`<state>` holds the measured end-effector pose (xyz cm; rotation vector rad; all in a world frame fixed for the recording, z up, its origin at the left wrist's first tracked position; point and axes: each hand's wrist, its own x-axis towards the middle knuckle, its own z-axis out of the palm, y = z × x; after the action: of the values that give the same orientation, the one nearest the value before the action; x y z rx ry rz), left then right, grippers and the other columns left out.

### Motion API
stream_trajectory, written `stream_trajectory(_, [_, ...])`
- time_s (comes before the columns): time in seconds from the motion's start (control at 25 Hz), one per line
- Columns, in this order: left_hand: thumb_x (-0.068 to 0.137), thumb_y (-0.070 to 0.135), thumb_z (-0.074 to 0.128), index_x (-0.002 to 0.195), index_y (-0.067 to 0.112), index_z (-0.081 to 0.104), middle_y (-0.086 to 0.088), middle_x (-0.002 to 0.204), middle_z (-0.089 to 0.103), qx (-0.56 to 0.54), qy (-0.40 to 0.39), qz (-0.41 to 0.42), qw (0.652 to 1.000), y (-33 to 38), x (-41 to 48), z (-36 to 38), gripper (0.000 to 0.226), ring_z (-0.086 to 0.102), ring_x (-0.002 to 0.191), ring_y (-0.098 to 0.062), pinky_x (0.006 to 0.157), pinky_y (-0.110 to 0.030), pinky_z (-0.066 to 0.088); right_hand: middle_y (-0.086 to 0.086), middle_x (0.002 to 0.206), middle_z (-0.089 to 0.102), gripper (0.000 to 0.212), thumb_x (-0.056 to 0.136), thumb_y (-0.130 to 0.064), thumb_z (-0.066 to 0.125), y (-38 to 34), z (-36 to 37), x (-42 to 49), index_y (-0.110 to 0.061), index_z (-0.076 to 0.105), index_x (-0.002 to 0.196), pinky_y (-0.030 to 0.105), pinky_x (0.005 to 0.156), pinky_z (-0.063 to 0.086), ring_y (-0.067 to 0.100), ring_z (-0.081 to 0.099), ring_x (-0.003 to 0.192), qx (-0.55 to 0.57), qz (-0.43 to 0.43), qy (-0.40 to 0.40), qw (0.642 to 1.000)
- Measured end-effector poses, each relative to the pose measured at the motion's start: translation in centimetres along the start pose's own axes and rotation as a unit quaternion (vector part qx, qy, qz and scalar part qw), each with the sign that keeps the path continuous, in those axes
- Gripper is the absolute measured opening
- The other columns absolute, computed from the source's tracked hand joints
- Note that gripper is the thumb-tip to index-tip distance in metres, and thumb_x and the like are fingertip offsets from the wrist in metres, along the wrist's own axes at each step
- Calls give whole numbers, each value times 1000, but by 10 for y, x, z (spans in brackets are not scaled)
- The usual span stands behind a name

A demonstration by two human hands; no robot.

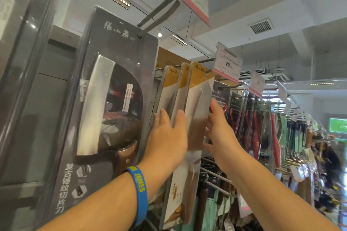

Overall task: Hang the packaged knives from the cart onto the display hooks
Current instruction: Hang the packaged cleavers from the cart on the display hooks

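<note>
Both hands reach up to a row of yellow-topped knife packs on a rack. The front pack (199,99) hangs at the outer end of its hook (208,70), just behind the price tag (228,64), with two more packs (175,88) behind it on the same hook. The left hand (166,134), with a blue wristband (138,191) on its wrist, lies with straight fingers against the left side of these packs. The right hand (220,130) is also spread, its fingers (214,106) stretched up along the front pack's right edge, so the pack sits between the two hands. Blur hides whether either thumb pinches it. A large grey cleaver pack (112,99) hangs on the next hook (156,18) to the left, and red-handled packs (235,114) hang to the right.
</note>
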<state>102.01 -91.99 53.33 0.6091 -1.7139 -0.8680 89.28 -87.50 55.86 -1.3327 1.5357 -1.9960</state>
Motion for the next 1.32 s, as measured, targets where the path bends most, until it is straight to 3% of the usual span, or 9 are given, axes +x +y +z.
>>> stream_trajectory(0.16, [96,66,15,158,32,11,10,165,2,-21,-6,18,1000,-7,5,-3,70,3,151,-8,117,-29,2,-8,148,56,87,79,-88,47,-7,7,7,-34,50,148,54,111,41,16,56,131,18,26,17,999])
stream_trajectory(0.32, [94,69,8,157,34,13,10,165,6,-61,13,-17,998,-7,17,-1,72,6,151,-12,119,-35,4,-4,106,79,75,91,-84,30,-6,3,18,-25,69,116,41,80,53,16,73,99,102,18,60,993])
stream_trajectory(0.44, [95,69,7,156,27,20,0,164,18,-72,34,-90,993,-7,36,-2,75,16,150,-23,120,-43,9,10,110,78,89,92,-83,21,-8,-2,38,-14,70,119,50,90,54,30,70,107,155,80,53,983])
stream_trajectory(0.56, [94,71,8,153,22,30,-7,160,30,-73,37,-147,986,-5,46,0,80,27,146,-30,118,-46,17,16,98,79,85,90,-85,28,-7,0,52,-14,71,111,48,78,56,38,76,88,163,106,12,981])
stream_trajectory(0.76, [90,76,9,149,22,39,-8,152,43,-55,51,-132,988,-3,47,2,86,41,138,-31,111,-44,30,17,113,76,89,82,-89,42,-8,1,63,-15,72,122,51,87,56,37,76,96,165,105,-47,980])
stream_trajectory(1.0, [89,77,8,150,28,36,-2,154,39,-52,30,-62,996,2,34,8,83,37,141,-27,116,-49,28,10,109,78,89,89,-86,26,-3,2,67,-19,86,85,46,79,53,27,77,95,167,65,-77,981])
stream_trajectory(1.12, [94,71,11,151,21,34,-5,159,31,-19,40,-41,998,6,31,9,79,32,143,-27,117,-47,26,6,94,80,87,86,-88,30,-1,-3,62,-20,84,73,42,65,59,21,78,78,162,61,-74,982])
stream_trajectory(1.24, [95,68,13,156,19,22,-4,166,8,-2,39,-18,999,6,24,12,79,14,151,-24,119,-43,14,0,90,81,77,89,-85,33,2,-9,56,-23,79,91,32,55,59,13,78,75,136,49,-54,988])
stream_trajectory(1.32, [95,68,14,156,20,19,-4,166,6,-2,34,-19,999,4,23,13,78,13,151,-25,120,-46,14,4,108,79,77,92,-82,31,1,-10,53,-22,74,113,37,70,58,18,77,95,128,33,-64,989])
